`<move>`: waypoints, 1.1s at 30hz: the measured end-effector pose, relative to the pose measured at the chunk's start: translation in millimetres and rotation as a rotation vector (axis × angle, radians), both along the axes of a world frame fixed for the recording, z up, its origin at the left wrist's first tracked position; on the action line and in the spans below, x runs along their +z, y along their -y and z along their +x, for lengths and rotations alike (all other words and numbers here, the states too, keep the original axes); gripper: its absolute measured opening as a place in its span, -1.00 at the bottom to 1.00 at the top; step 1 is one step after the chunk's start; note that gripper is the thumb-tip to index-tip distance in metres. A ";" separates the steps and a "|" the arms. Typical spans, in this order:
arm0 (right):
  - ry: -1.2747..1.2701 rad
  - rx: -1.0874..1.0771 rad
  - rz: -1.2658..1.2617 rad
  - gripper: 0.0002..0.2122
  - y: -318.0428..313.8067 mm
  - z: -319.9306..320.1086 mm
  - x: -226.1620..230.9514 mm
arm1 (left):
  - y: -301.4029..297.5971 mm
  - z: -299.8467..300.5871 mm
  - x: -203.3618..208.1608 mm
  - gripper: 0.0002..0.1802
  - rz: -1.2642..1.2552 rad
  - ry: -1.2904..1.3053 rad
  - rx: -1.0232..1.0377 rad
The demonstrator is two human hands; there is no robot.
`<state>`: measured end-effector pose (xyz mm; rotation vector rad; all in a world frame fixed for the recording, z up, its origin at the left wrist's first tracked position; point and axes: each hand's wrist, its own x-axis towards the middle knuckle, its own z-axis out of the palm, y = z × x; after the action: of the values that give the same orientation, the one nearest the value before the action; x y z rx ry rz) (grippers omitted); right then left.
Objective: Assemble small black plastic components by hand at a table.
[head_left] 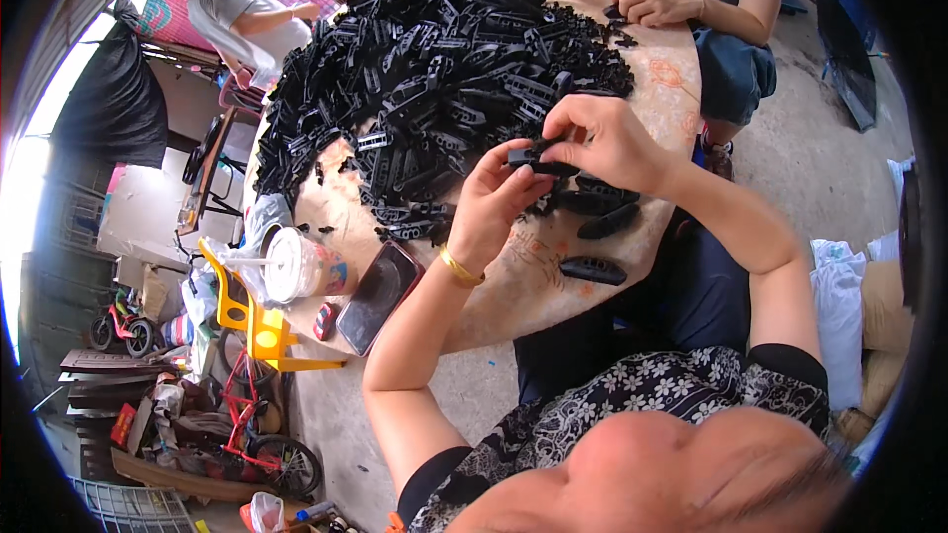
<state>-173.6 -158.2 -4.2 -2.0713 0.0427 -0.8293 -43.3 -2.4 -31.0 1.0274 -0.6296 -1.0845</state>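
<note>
Both my hands meet above the near edge of a round table (474,321), gripping one black plastic part (549,168). My left hand (492,192), with a gold bangle on its wrist, pinches the part's left end. From the right, my right hand (604,143) closes thumb and finger on its upper side, and its fingers partly hide the part. A big heap of black plastic parts (444,49) spreads just beyond my hands. Several longer black pieces lie below my right hand, among them a single oval one (592,269) near the table edge.
A lidded cup with a straw (296,266) and a dark smartphone (380,298) sit left of my forearm. Across the table another person's hands (652,2) handle black parts. A yellow plastic chair (262,331) stands at the left, near a red bicycle (242,415).
</note>
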 end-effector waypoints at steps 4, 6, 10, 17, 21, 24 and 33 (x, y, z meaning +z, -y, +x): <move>0.102 0.004 -0.229 -0.85 1.8 -0.9 -4.0 | 1.0 -0.9 -1.9 -0.63 -0.032 0.025 0.006; 0.217 0.010 -0.297 -0.87 2.8 1.5 -10.9 | 2.6 -1.5 -0.9 -0.63 -0.044 0.028 0.018; 0.286 -0.011 -0.499 -0.90 -1.9 -1.7 -11.4 | 1.0 -1.2 -2.5 -0.62 -0.056 0.022 0.037; 0.207 0.053 -0.054 -0.90 -13.7 -3.0 -8.8 | 0.4 -6.8 5.0 -0.60 0.014 0.168 0.096; 0.284 0.070 -0.098 -0.89 -6.0 -2.8 -4.9 | -0.7 -5.8 13.7 -0.60 0.011 -0.116 -0.038; 0.356 0.135 -0.377 -0.83 -4.2 -3.7 -5.4 | -3.2 -0.1 15.8 -0.63 0.089 -0.091 -0.137; 0.295 0.185 -0.588 -0.74 -7.1 -11.1 -7.4 | -5.7 -0.1 11.5 -0.69 0.305 0.075 -0.124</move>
<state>-184.7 -151.0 -11.6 -2.4111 -0.6108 -1.1153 -43.3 3.3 -19.4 1.3105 -0.6057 -1.2820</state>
